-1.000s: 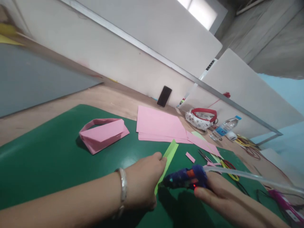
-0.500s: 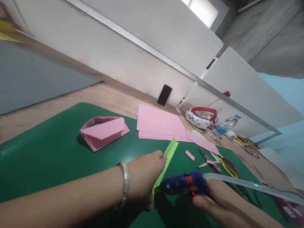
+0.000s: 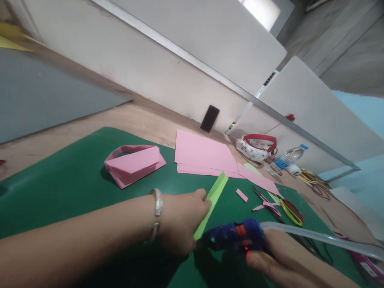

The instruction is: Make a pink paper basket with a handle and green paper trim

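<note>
Open lane on green mat [image 3: 60, 176] runs between folded pink paper [image 3: 133, 166] and left forearm [image 3: 105, 228]. Glue gun [image 3: 231, 236], long translucent stick [image 3: 324, 239] and right hand [image 3: 279, 252] bar way from right. Green strip [image 3: 214, 200] juts into gap between left hand [image 3: 183, 218] and pink sheets [image 3: 204, 154].

white partition [image 3: 168, 76] | blue wall [image 3: 369, 108] | wooden tabletop [image 3: 138, 118] | bright patch [image 3: 265, 12] (window or lamp, unclear)

The green mat [image 3: 75, 180] is looked down upon from close above its near side by one head-worn camera, rolled sideways and faced forward across it toward the white partition [image 3: 168, 76] behind.
</note>
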Motion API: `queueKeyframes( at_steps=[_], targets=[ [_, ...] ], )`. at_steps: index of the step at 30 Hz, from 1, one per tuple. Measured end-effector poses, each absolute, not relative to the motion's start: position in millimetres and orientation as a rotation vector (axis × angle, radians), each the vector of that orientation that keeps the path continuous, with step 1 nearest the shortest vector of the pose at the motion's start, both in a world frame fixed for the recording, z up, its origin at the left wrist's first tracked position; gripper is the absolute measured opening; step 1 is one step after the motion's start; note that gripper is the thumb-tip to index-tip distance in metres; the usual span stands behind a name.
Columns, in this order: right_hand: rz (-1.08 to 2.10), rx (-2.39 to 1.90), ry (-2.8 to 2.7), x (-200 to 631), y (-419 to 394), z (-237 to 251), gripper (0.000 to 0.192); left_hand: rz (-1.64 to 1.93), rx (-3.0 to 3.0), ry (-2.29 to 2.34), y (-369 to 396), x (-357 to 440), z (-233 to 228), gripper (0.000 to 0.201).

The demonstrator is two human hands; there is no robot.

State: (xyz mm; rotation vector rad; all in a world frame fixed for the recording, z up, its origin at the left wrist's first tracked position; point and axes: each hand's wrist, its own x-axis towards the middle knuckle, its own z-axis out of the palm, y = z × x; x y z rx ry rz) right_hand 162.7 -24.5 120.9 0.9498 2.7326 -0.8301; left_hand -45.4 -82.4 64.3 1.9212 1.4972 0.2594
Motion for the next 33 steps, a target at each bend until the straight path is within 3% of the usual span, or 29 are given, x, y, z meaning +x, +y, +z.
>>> queueKeyframes(
  at_steps=[7, 12, 33],
  targets=[
    [-0.775, 1.016, 2.705, 168, -20, 114, 0.029, 0.299, 1.904, 1.526, -84, -39, 61, 0.048],
    [-0.895, 0.817, 2.707, 171, -15, 108, 0.027, 0.308, 1.905, 1.531, -83, -39, 61, 0.047],
    [-0.49, 1.183, 2.706, 174, 21, 107, 0.04, 0.287, 1.921, 1.558, -83, -39, 61, 0.047]
  ],
)
